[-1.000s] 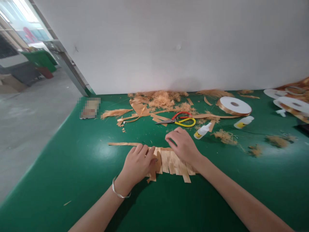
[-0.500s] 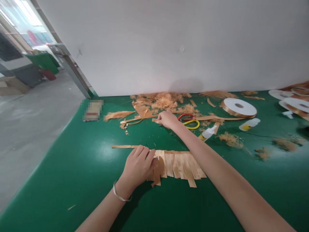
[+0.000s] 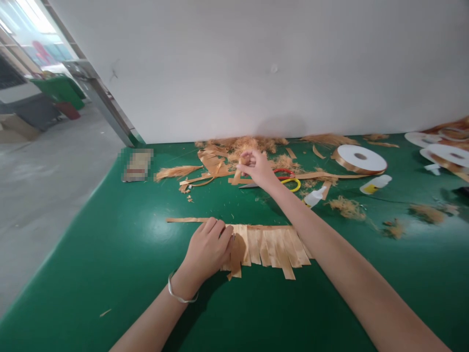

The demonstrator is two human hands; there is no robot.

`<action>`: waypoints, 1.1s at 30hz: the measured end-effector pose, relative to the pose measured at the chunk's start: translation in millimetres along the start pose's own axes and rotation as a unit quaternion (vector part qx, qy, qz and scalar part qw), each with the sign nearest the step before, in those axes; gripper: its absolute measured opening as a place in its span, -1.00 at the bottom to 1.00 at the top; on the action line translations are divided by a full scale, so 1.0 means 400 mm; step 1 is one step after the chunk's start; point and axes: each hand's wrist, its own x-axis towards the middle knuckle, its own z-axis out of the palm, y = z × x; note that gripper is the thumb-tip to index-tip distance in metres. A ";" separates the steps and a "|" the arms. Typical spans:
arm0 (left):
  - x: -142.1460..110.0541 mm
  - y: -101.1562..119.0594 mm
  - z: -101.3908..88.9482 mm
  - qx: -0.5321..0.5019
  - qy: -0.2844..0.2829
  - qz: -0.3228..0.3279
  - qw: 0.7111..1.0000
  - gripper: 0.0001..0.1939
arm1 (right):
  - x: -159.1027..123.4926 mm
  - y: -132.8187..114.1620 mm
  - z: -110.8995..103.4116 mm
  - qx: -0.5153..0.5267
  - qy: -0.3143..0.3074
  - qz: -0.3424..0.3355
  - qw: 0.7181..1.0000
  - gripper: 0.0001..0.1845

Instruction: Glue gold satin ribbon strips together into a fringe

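Observation:
My left hand (image 3: 209, 249), fingers bent down and close together, holds the left end of a tan ribbon fringe (image 3: 273, 247) against the table. The fringe is a row of short ribbon pieces hanging from a narrow ribbon band (image 3: 186, 220), which sticks out to the left. Farther back, my right hand (image 3: 258, 170) pinches a short piece of ribbon (image 3: 238, 175) between thumb and fingers, raised over the scraps. Just beneath and behind it lie scissors (image 3: 295, 185) with one red and one yellow handle, partly covered by the hand. A white glue bottle (image 3: 314, 197) lies beside my right forearm.
A green table (image 3: 120, 274) runs up to a white wall (image 3: 220, 73). Frayed fibre (image 3: 252, 144) and ribbon scraps lie along its back. To the right are a ribbon roll (image 3: 361, 157), a second bottle (image 3: 375, 185) and more rolls (image 3: 452, 155). A blurred-out flat object (image 3: 137, 165) lies back left.
My right hand has moved from above the fringe to the scraps at the back and taken up a short ribbon piece, now lifted slightly. My left hand has stayed on the fringe.

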 end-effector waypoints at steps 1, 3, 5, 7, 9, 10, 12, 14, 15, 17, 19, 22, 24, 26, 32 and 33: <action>0.001 0.001 0.001 -0.003 0.001 0.002 1.000 -0.80 | -0.018 -0.005 -0.009 0.062 -0.005 0.007 0.998 -0.56; 0.002 0.003 0.001 -0.020 0.004 0.003 1.000 -0.82 | -0.062 -0.015 -0.030 0.136 -0.027 0.020 0.990 -0.50; 0.004 0.007 -0.003 -0.057 0.003 -0.001 0.998 -0.83 | -0.111 -0.023 -0.053 0.157 -0.058 0.037 0.985 -0.53; 0.005 0.012 -0.009 -0.110 -0.003 -0.011 0.994 -0.83 | -0.159 -0.030 -0.073 0.145 -0.101 0.052 0.983 -0.60; 0.006 0.020 -0.018 -0.172 -0.011 -0.025 0.985 -0.86 | -0.202 -0.035 -0.089 0.129 -0.157 0.065 0.977 -0.63; 0.007 0.024 -0.022 -0.200 -0.016 -0.031 0.979 -0.88 | -0.220 -0.036 -0.094 0.120 -0.186 0.072 0.972 -0.64; 0.008 0.034 -0.029 -0.242 -0.028 -0.032 0.969 -0.91 | -0.250 -0.036 -0.100 0.096 -0.234 0.087 0.964 -0.64; 0.008 0.044 -0.033 -0.265 -0.040 -0.018 0.963 -0.91 | -0.271 -0.032 -0.099 0.069 -0.252 0.095 0.961 -0.66; 0.008 0.049 -0.034 -0.273 -0.047 -0.009 0.961 -0.91 | -0.278 -0.030 -0.097 0.057 -0.253 0.096 0.961 -0.67; 0.008 0.060 -0.035 -0.287 -0.063 0.004 0.956 -0.91 | -0.288 -0.023 -0.093 0.042 -0.249 0.095 0.963 -0.70; 0.006 0.069 -0.034 -0.301 -0.076 0.013 0.951 -0.91 | -0.294 -0.019 -0.088 0.033 -0.248 0.092 0.964 -0.71; 0.003 0.078 -0.033 -0.316 -0.091 0.017 0.944 -0.88 | -0.300 -0.018 -0.084 0.027 -0.249 0.091 0.964 -0.73; 0.002 0.082 -0.033 -0.319 -0.101 0.016 0.942 -0.85 | -0.304 -0.019 -0.082 0.029 -0.251 0.093 0.963 -0.74; 0.001 0.083 -0.033 -0.312 -0.108 0.016 0.944 -0.81 | -0.308 -0.019 -0.078 0.027 -0.245 0.096 0.964 -0.76; 0.001 0.082 -0.026 -0.250 -0.112 0.037 0.961 -0.82 | -0.311 -0.001 -0.066 -0.028 -0.211 0.074 0.974 -0.85; 0.001 0.081 -0.024 -0.239 -0.111 0.039 0.964 -0.81 | -0.311 0.002 -0.065 -0.042 -0.208 0.067 0.975 -0.85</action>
